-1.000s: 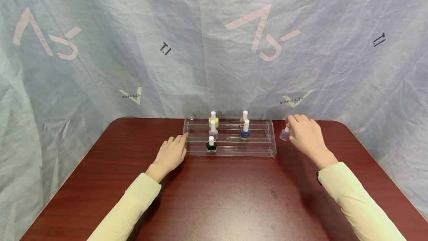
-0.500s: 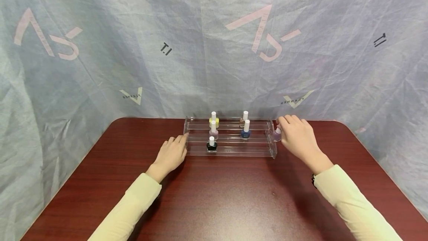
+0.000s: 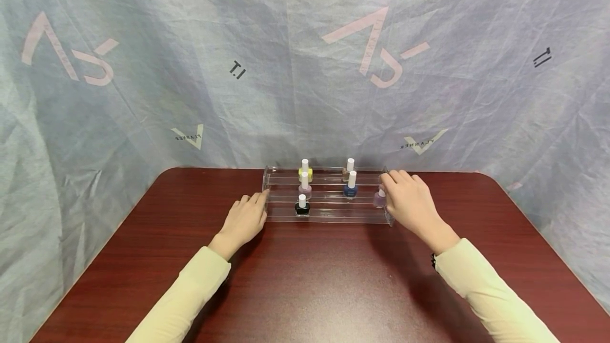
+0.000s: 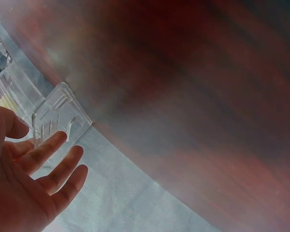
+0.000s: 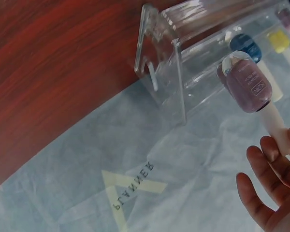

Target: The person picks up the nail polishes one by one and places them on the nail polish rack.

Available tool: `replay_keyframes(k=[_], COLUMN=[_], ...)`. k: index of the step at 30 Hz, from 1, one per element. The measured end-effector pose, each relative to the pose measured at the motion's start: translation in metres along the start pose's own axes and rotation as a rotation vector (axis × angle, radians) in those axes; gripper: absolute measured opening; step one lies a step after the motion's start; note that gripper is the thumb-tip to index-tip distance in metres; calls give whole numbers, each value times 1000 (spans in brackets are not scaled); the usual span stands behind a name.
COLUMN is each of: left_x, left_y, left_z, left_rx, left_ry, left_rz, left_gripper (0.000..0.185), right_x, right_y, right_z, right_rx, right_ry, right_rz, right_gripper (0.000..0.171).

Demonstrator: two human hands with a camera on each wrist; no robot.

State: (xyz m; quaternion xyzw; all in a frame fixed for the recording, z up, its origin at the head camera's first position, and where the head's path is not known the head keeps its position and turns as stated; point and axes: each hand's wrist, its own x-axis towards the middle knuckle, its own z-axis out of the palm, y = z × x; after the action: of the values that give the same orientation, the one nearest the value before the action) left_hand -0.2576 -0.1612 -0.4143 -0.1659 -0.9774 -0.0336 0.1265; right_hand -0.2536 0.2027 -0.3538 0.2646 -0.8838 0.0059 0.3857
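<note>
A clear acrylic tiered rack (image 3: 329, 218) stands near the back of the table. By its white cap, my right hand (image 3: 411, 199) pinches a mauve nail polish bottle (image 5: 250, 86), which overlaps the rack's right end in the head view. My left hand (image 3: 244, 221) has its fingertips at the rack's left side panel (image 4: 63, 116), fingers loosely extended. On the rack, a yellow bottle (image 3: 305, 174) and a brownish bottle (image 3: 346, 174) stand on the top tier. A pale pink bottle (image 3: 305, 191) and a blue bottle (image 3: 350, 191) are one tier lower. A dark green bottle (image 3: 302, 209) sits in front.
The dark red wooden table (image 3: 333, 290) stretches in front of the rack and to both sides. A grey fabric backdrop (image 3: 286, 110) with printed letters hangs right behind the table's back edge.
My right hand has moved left with the mauve nail polish bottle, from the table's right side to the rack's right end. The left hand has stayed at the rack's left side.
</note>
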Motion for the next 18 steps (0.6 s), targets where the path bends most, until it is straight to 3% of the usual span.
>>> replay_keyframes(k=[18], left_x=[0], left_y=[0], left_z=[0], left_rx=[9], left_ry=[22], left_rz=[7], left_gripper=[48], right_x=[5], right_y=[-28], right_z=[19], right_rx=[37], right_ry=[-52], right_rz=[-28], right_gripper=[5])
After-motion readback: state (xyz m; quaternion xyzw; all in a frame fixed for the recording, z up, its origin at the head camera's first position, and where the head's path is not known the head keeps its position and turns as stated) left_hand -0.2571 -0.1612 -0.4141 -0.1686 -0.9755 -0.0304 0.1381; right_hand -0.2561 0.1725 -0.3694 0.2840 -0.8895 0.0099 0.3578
